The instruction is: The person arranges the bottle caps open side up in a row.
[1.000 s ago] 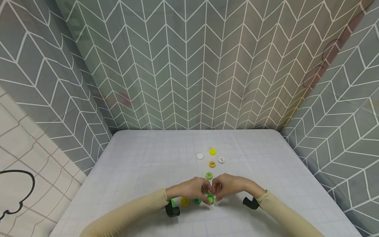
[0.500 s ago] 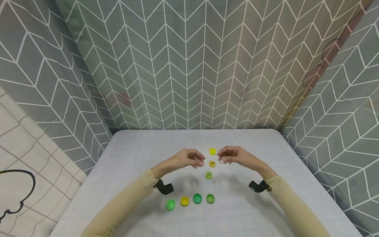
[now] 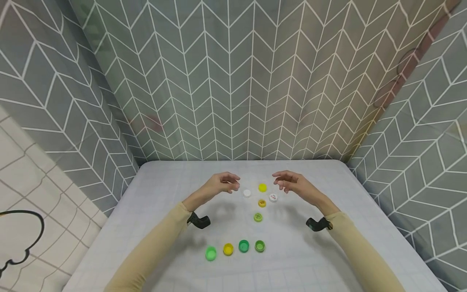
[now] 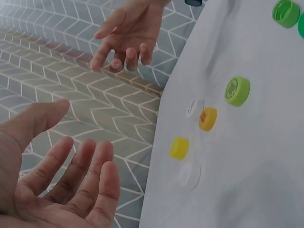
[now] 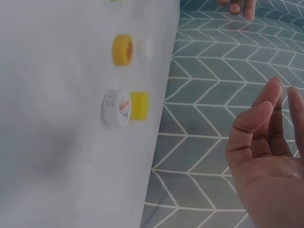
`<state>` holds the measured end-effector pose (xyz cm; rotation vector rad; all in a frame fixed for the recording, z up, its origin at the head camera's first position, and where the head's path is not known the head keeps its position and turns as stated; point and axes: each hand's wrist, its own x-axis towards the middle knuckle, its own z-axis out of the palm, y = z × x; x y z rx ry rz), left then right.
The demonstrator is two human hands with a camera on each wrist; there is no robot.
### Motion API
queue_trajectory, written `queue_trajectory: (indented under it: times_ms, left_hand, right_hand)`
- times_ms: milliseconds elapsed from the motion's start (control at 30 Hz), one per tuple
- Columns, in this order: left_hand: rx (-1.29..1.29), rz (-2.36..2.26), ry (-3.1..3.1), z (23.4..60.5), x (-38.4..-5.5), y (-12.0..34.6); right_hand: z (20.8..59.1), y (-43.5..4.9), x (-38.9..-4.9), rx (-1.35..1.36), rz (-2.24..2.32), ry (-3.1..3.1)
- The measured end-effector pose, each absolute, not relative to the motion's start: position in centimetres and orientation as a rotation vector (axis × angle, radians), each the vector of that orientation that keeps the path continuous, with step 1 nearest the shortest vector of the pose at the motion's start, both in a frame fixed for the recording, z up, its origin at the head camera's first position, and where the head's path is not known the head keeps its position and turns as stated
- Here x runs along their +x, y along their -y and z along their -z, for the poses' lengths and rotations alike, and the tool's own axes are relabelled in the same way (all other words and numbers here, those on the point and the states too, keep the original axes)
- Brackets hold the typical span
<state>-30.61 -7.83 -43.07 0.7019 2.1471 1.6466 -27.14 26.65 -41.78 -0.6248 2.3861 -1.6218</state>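
Observation:
My left hand [image 3: 219, 184] hovers over the table with relaxed fingers and holds nothing. Just to its right lies a plain white bottle cap [image 3: 247, 193]. My right hand [image 3: 296, 184] is likewise raised, its fingers loosely bent around nothing. Nearest to it is a white cap with printed marks [image 3: 273, 197]. Between the hands sit a bright yellow cap [image 3: 262, 187] and an orange-yellow cap [image 3: 262, 203]. A light green cap [image 3: 258, 217] lies closer to me. In the right wrist view the printed white cap [image 5: 117, 109] shows red and blue marks.
A row of upturned caps runs along the near side: bright green [image 3: 211, 253], yellow [image 3: 228, 249], teal [image 3: 243, 245] and dark green [image 3: 260, 245]. A white cloth covers the table [image 3: 175, 182]. Patterned grey curtains [image 3: 230, 81] enclose the back and sides.
Both hands have moved from the near dark green cap up to the two white caps, then lifted and spread apart. The white caps lie about where they were.

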Motion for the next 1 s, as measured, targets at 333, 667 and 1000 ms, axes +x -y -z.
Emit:
queue_trajectory:
  times_ms: [333, 667, 1000]
  left_hand:
    - [0.639, -1.678, -2.164, 43.3, -32.9, 7.4]
    - [0.548, -1.695, -2.160, 44.3, -34.5, 6.5]
    - [0.514, -1.562, -2.212, 46.3, -36.0, 5.6]
  right_hand:
    - [41.4, -25.8, -29.1, -0.560, 1.586, -2.439]
    - [42.5, -23.0, -31.4, -0.546, 1.564, -2.361]
    - [44.8, -19.9, -33.0, -0.539, 1.373, -2.336]
